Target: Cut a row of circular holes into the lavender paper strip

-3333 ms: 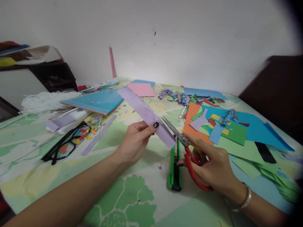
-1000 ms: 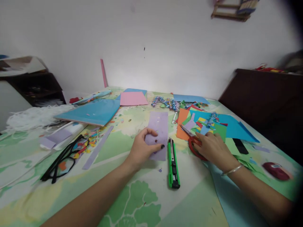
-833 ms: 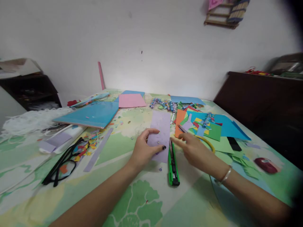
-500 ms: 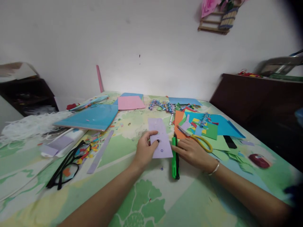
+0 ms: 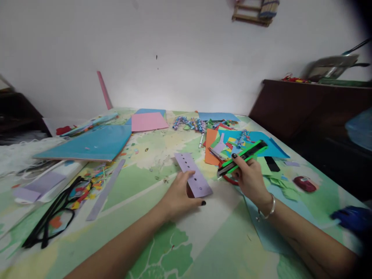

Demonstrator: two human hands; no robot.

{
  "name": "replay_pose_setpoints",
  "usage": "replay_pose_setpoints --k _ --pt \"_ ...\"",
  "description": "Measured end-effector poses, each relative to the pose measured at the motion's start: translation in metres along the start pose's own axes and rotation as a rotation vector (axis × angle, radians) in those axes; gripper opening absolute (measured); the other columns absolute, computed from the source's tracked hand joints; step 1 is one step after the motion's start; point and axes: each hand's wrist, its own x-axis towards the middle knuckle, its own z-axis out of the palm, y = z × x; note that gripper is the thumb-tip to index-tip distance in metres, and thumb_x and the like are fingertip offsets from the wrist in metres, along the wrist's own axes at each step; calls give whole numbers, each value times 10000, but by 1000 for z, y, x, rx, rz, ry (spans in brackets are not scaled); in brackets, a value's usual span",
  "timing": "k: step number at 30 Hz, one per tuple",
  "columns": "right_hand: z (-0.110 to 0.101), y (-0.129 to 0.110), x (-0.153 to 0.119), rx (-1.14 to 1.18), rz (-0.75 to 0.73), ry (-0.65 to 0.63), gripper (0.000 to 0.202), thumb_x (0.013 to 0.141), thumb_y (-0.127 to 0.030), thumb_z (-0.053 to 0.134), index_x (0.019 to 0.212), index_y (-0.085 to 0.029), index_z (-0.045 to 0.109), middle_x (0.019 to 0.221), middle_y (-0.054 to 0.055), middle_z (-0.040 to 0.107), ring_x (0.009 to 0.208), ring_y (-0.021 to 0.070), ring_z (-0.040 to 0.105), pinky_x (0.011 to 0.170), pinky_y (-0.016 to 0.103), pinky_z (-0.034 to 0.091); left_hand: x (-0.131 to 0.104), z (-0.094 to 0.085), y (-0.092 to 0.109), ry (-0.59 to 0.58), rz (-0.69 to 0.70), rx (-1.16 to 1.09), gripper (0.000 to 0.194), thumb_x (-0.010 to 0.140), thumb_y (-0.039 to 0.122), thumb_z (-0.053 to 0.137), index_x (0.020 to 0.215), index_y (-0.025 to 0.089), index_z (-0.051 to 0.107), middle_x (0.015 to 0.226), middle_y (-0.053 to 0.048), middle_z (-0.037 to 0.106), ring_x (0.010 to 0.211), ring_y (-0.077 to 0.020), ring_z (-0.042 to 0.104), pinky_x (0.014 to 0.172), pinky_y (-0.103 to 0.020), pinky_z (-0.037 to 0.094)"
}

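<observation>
My left hand [image 5: 181,193] grips a purple paper strip [image 5: 200,185] at its near left edge. One finger lies on top, others seem tucked beneath, and the thumb stands apart. A row of small dark marks or holes runs along the strip. My right hand [image 5: 250,178] is closed around a green and black utility knife [image 5: 247,157], held above the table with its tip pointing left. Partly hidden under the knife and hand lie scissors [image 5: 216,155], with a reddish handle loop showing.
On the left are black glasses [image 5: 71,211], paper scraps [image 5: 83,193], a purple strip [image 5: 106,190] and a blue folder [image 5: 90,143]. Pink paper [image 5: 148,121] lies at the back. Coloured sheets [image 5: 211,143], a black piece [image 5: 272,164] and a red computer mouse [image 5: 305,184] are on the right.
The utility knife, lying beside the strip before, is now lifted in my right hand. The purple strip has turned and tilted, and my left thumb has come off it. The view has shifted right.
</observation>
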Motion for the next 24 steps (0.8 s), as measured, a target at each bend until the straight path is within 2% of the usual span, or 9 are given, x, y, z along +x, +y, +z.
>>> replay_pose_setpoints --k 2,4,5,7,10,13,18,22,24 --pt "8 3 -3 113 129 -42 380 773 -488 591 614 -213 383 430 -92 276 355 67 284 369 229 295 -3 -3 3 16 -3 249 522 727 306 731 1191 177 531 1207 -111 506 1013 -256 554 863 -464 474" --pt "14 4 -5 201 239 -103 322 778 -476 553 644 -199 456 407 -87 304 348 75 305 385 231 323 -7 -4 8 44 -17 492 620 629 277 780 1187 175 530 1192 -135 477 938 -271 574 816 -464 479" --pt "16 5 -6 238 285 -138 297 783 -467 534 686 -188 508 405 -79 334 355 81 329 399 232 337 -10 -3 10 54 -11 595 603 629 269 770 1176 176 534 1162 -136 481 879 -265 587 765 -446 488" --pt "17 5 -6 297 352 -207 282 787 -449 524 772 -173 578 418 -65 377 391 91 372 426 226 347 -16 1 15 41 51 767 462 695 252 711 1127 184 559 1070 -114 519 791 -243 595 668 -393 494" --pt "16 6 -6 358 385 -279 242 734 -396 621 672 -173 552 425 -62 354 468 94 392 470 220 347 -21 11 17 -24 255 958 176 788 150 585 956 186 624 962 -97 583 791 -244 591 590 -331 488" --pt "16 8 -7 388 390 -337 267 642 -308 729 632 -171 500 485 -70 369 492 70 334 482 215 314 -22 19 11 -58 480 1089 250 807 23 448 865 146 658 889 -120 641 786 -256 596 564 -329 502" --pt "22 10 -7 387 381 -384 209 627 -191 700 719 -168 514 515 -91 325 478 54 250 453 208 221 -22 22 -1 -4 752 1207 318 794 -25 405 986 9 657 880 -211 688 765 -304 640 518 -362 529" --pt "25 16 -3 360 373 -380 188 660 -143 628 834 -175 564 544 -80 411 455 55 312 428 194 263 -28 21 -5 40 897 1219 319 825 -3 385 1003 -13 650 904 -246 695 843 -332 669 555 -377 559" --pt "24 20 -1 347 395 -462 236 707 -171 596 943 -173 594 599 -48 519 454 76 433 440 211 351 -30 19 -8 69 924 1203 305 840 27 400 1016 -5 646 946 -243 694 885 -343 669 635 -419 577"
